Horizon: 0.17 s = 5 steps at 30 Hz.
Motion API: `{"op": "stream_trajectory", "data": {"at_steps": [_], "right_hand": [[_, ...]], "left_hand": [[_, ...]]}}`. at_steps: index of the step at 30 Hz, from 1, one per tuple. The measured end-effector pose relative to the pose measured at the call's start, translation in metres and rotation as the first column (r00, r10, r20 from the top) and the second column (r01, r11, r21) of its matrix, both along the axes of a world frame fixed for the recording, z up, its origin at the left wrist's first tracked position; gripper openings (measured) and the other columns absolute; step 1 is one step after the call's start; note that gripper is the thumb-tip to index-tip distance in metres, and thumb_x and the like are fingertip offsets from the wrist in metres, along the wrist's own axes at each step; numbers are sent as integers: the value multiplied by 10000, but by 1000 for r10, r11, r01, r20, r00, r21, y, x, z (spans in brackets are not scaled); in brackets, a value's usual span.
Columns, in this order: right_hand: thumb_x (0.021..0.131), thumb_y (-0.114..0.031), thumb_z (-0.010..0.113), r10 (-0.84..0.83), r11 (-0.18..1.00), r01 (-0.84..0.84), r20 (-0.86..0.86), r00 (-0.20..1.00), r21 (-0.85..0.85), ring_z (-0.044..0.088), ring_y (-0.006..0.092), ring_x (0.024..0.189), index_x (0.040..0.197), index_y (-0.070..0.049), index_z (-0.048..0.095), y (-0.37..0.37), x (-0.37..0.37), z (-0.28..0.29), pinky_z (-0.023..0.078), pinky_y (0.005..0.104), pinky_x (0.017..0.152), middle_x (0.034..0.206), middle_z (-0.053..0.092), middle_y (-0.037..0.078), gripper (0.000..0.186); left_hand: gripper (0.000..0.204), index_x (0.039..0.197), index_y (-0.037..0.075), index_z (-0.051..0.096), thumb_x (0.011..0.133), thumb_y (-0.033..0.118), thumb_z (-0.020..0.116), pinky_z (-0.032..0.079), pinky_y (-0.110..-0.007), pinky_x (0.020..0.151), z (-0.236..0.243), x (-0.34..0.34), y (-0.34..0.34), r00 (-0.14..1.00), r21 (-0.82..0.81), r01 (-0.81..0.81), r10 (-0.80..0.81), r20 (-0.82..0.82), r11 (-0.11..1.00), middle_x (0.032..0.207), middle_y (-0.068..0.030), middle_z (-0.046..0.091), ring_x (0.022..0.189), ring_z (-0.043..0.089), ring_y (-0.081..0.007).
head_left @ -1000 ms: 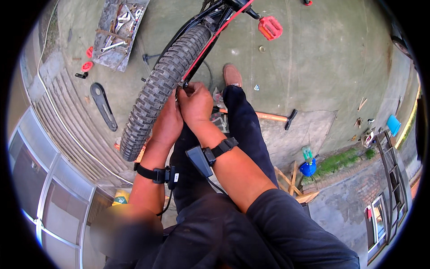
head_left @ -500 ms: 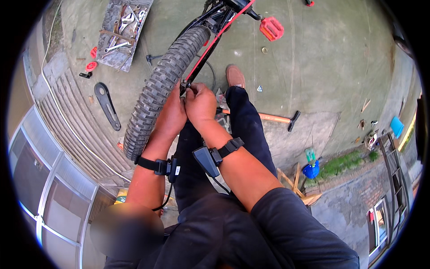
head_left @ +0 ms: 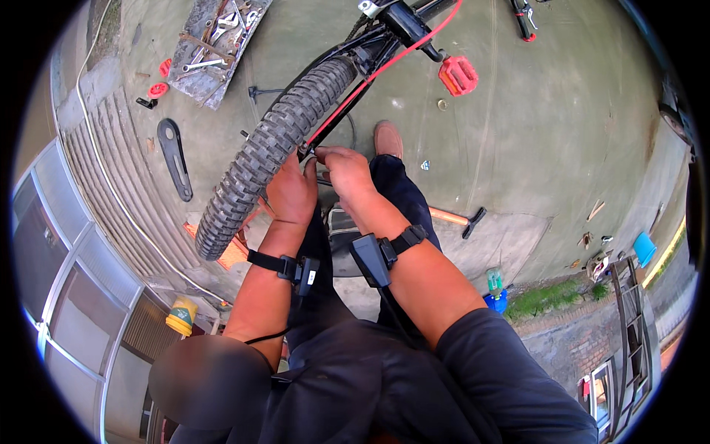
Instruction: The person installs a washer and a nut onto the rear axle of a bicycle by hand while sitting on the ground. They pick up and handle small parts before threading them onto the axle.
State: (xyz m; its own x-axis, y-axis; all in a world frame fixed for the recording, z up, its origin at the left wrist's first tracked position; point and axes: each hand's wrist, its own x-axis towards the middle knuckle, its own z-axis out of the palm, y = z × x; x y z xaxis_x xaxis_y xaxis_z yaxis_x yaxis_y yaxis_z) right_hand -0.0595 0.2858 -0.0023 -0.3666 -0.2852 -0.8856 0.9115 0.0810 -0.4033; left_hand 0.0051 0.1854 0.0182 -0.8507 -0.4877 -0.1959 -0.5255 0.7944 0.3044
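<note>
A bicycle wheel with a knobbly black tyre [head_left: 255,155] slants across the left middle, joined to a dark frame. A red cable [head_left: 373,72] runs along the frame down to the hub area, where both hands meet. My left hand [head_left: 291,194] is against the inner side of the tyre, thumb raised; its other fingertips are partly hidden behind the frame end. Close beside it, my right hand [head_left: 347,174] has its fingers closed in a pinch at the frame's lower end, near the cable's end. Whatever small part lies between them is hidden.
A grey tray [head_left: 214,63] of wrenches lies at the upper left, above a black chain guard [head_left: 175,159]. A red pedal [head_left: 458,75] juts from the crank. To the right of my legs is an orange-handled hammer [head_left: 462,219]. A yellow bucket [head_left: 181,316] stands at the lower left.
The view has shifted slightly. My wrists are a little farther right, and my right hand has turned with its fingers reaching left. Both hands stay at the lower frame end.
</note>
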Motion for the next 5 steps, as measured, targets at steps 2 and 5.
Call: {"op": "stream_trajectory", "data": {"at_steps": [2, 5], "right_hand": [[882, -79, 529, 66, 996, -67, -19, 998, -50, 625, 180, 1005, 1149, -3, 714, 6, -6, -6, 484, 280, 773, 1120, 705, 94, 333], [909, -120, 534, 141, 987, -141, -3, 990, -73, 620, 162, 983, 1150, -7, 716, 9, -8, -11, 490, 306, 803, 1109, 708, 90, 322]], "left_hand": [[532, 1327, 55, 549, 841, 156, 738, 525, -428, 879, -3, -1, 3, 1000, -35, -18, 18, -7, 999, 1189, -196, 654, 1068, 642, -383], [541, 1330, 67, 552, 837, 173, 750, 515, -431, 909, -8, 4, 5, 999, -62, -44, 44, 0, 997, 1202, -189, 657, 1068, 646, -375]]}}
